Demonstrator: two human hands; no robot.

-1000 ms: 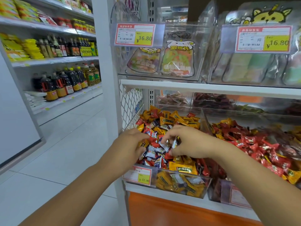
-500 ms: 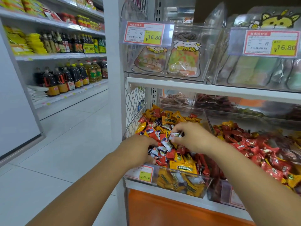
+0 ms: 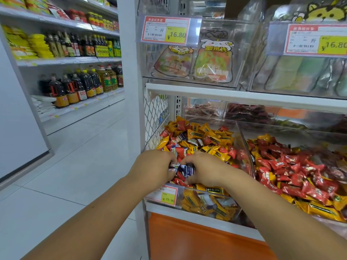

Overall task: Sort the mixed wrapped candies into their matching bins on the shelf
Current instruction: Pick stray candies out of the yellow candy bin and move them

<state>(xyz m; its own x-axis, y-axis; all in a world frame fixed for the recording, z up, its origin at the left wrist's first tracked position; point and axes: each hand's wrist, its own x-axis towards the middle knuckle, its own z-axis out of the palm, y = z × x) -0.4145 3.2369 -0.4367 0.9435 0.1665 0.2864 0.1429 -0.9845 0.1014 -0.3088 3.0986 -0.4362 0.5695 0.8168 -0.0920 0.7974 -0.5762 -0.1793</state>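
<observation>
A clear plastic bin [image 3: 210, 198] on the lower shelf holds a mixed heap of yellow, red and blue-white wrapped candies [image 3: 199, 137]. My left hand [image 3: 155, 167] and my right hand [image 3: 203, 170] meet over the front of this heap, fingers curled around a bunch of blue-white candies [image 3: 183, 168] between them. To the right, a second clear bin [image 3: 244, 136] is filled mostly with red candies [image 3: 293, 166] and some yellow ones near its front.
A price tag reading 23.90 [image 3: 165, 195] hangs on the left bin's front. Above, a white shelf [image 3: 244, 95] carries clear bins of bagged snacks. A wire mesh panel [image 3: 155, 117] closes the shelf's left side. Bottle-lined shelves [image 3: 78, 85] flank the tiled aisle at left.
My right hand has come down and left from the heap's middle to meet my left hand at the bin's front. Both now gather blue-white candies between them.
</observation>
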